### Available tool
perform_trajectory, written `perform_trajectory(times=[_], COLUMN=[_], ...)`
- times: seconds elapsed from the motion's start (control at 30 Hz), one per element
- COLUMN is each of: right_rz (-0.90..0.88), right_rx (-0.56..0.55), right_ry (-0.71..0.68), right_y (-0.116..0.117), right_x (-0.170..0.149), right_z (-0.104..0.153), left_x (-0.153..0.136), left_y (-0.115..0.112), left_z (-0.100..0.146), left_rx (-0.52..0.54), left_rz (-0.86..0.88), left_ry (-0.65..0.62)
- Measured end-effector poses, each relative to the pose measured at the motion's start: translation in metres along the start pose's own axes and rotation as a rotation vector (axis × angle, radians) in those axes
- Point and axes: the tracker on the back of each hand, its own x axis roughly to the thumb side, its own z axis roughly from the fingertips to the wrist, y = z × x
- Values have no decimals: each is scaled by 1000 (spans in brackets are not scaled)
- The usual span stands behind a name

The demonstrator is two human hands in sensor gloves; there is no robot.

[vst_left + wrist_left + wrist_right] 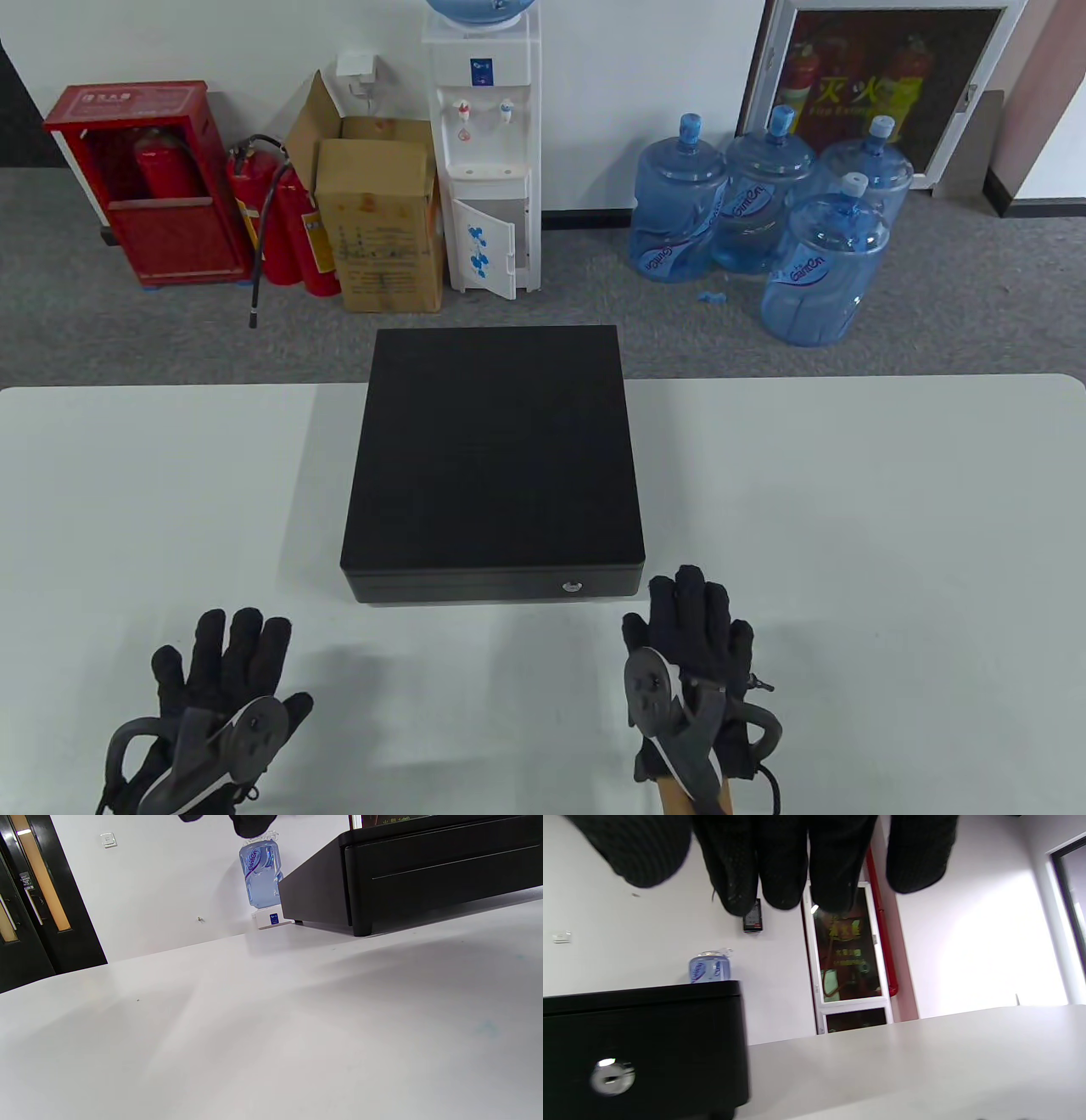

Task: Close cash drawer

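A black cash drawer box (pixel 495 454) sits mid-table, its drawer front (pixel 496 586) flush with the case and a silver lock (pixel 574 586) at its right. The box also shows in the left wrist view (pixel 424 870) and the right wrist view (pixel 640 1043), where the lock (pixel 612 1076) is near. My left hand (pixel 225 671) rests flat on the table, fingers spread, well short of the box's front left. My right hand (pixel 691 624) is open with fingers extended, just right of the box's front right corner, touching nothing I can see. Its fingers (pixel 780 861) hang in the right wrist view.
The white table (pixel 848 526) stretches wide on both sides of the box. Beyond its far edge stand a water dispenser (pixel 484 161), a cardboard box (pixel 382 221), fire extinguishers (pixel 288 221) and several water jugs (pixel 764 212) on the floor.
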Motion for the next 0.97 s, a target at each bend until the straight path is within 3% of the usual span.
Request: perform_trajectory(times=[0.17,0.5,0.97], right_rz=[54,90,93], right_rx=[44,294,317], right_ry=[-77,-126,-113], right_y=[7,38,41], right_x=[13,21,19], right_z=[6,9,8], left_x=[-1,-3,-4], left_y=[0,1,1], left_z=[1,1,2], left_rx=[3,-5,-16], left_rz=[-4,-5,-2], left_ry=[8,26,34])
